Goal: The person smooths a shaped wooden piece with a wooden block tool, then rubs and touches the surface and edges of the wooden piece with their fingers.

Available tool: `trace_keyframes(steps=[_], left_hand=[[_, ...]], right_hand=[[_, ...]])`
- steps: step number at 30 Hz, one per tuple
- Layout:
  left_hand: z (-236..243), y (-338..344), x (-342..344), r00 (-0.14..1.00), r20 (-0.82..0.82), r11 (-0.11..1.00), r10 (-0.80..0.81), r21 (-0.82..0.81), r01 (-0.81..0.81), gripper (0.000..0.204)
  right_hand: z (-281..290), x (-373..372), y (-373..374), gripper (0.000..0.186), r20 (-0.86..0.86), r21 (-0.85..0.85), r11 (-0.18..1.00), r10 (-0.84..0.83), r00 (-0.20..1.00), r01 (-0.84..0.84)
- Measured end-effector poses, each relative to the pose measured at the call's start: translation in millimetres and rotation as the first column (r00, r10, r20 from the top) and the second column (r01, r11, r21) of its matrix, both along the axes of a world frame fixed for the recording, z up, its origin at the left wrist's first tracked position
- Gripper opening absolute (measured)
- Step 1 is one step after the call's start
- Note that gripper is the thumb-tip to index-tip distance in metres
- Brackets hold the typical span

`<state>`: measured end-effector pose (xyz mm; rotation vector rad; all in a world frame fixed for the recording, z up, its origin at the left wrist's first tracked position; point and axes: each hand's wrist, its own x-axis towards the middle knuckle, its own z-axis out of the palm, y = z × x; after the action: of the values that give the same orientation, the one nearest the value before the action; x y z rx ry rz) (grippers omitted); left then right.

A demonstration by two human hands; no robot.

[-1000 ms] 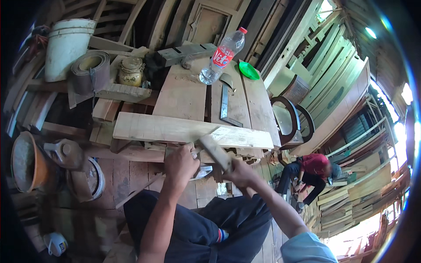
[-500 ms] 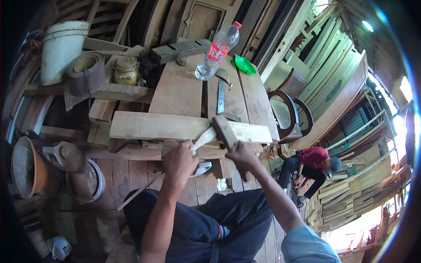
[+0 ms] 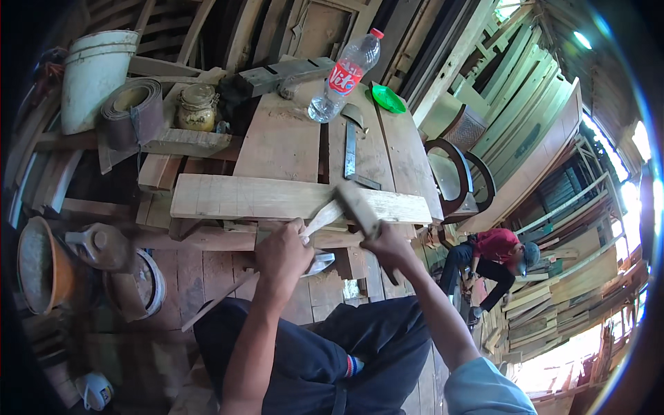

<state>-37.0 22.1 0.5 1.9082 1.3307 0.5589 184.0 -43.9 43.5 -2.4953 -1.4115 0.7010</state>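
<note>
My left hand is closed round a long, thin strip of wood. One pale, wider end of the strip rises toward the board, and its thin tail runs down to the left past my knee. My right hand is wrapped round a flat, dark brown wooden bar, tilted and slightly blurred, meeting the pale end; its exact kind cannot be made out. Behind both lies a pale wooden board across the bench edge. Under my left hand shows a shiny metal piece, partly hidden.
On the plank bench are a try square, a plastic bottle and a green dish. Left are a sandpaper roll, a jar, a white bucket and an orange basin. Another person sits at right.
The dark bar in my right hand has shifted slightly, and my right hand a little to the right. My left hand stays almost in place; the strip's tail has tipped a little.
</note>
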Motion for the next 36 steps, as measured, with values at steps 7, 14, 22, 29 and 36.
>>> trace_keyframes(steps=[7,14,22,29,36], left_hand=[[-5.4,-2.8,2.5,0.997,0.072,0.996,0.039,0.079,-0.044,0.015],[1.8,-1.2,3.5,1.0,-0.009,1.0,-0.007,0.008,0.007,0.022],[-3.8,-0.6,8.0,1.0,0.018,0.999,0.001,0.052,-0.002,0.022],[-5.3,-2.4,7.3,0.999,0.034,0.999,0.022,0.047,-0.024,0.018],[-5.8,-6.2,7.9,0.998,0.06,0.997,0.014,0.077,-0.019,0.015]], right_hand=[[-32.1,-3.8,-29.0,0.047,0.033,0.153,0.958,0.239,0.97,-0.242],[-37.4,-16.0,-41.3,0.051,0.124,0.238,0.911,0.316,0.941,-0.337],[-33.4,-11.2,-34.1,0.057,0.176,0.246,0.908,0.302,0.937,-0.339],[-19.4,-4.3,-17.9,0.049,0.037,0.127,0.989,0.072,0.997,-0.076],[-14.8,16.5,-12.0,0.056,-0.008,0.059,0.997,-0.039,0.999,0.039]])
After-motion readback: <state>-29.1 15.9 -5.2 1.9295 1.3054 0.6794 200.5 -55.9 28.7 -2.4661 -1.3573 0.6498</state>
